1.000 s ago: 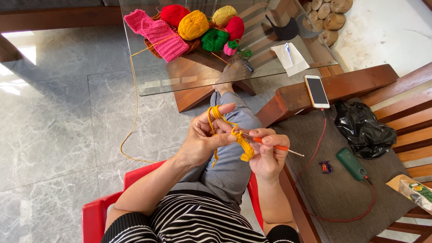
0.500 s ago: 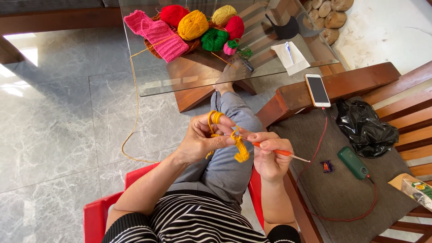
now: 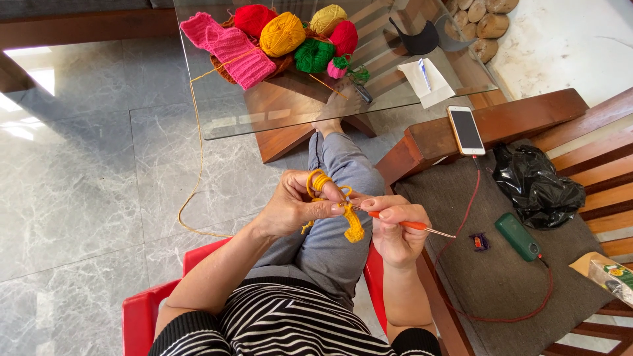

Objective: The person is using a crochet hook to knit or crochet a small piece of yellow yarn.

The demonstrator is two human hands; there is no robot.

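Both hands had drifted slightly lower and closer together over the lap since a second earlier, and the hook's shaft lay flatter. The left hand (image 3: 293, 207) had its fingers closed, thumb and forefinger pinching the top of the yellow piece (image 3: 353, 226), with loops of soft yarn (image 3: 319, 181) wound round the raised forefinger. That piece was a small, nubbly, knitted-looking strip hanging down between the hands above the grey trouser leg. The right hand (image 3: 395, 231) gripped the hook (image 3: 409, 225), a thin rod with an orange handle and a bare metal tail; its working tip was hidden in the stitches, probably just inside the top loop. From the left hand a single strand ran down to the glossy marble floor (image 3: 79, 198), curved, and climbed to the glass table (image 3: 277, 118).

On the glass sat round, fuzzy balls (image 3: 282, 33) in red, orange, mustard and green, beside a ribbed pink knit (image 3: 231, 46). A white envelope (image 3: 428, 82) with a pen lay near the table's right edge. A flat phone (image 3: 466, 130) rested on the polished wooden arm of the bench, a red cable trailing from it across the coarse brown cushion (image 3: 501, 283). On that cushion lay a crumpled, shiny black bag (image 3: 537, 188) and a smooth green oblong case (image 3: 519, 236), well apart from the hands.
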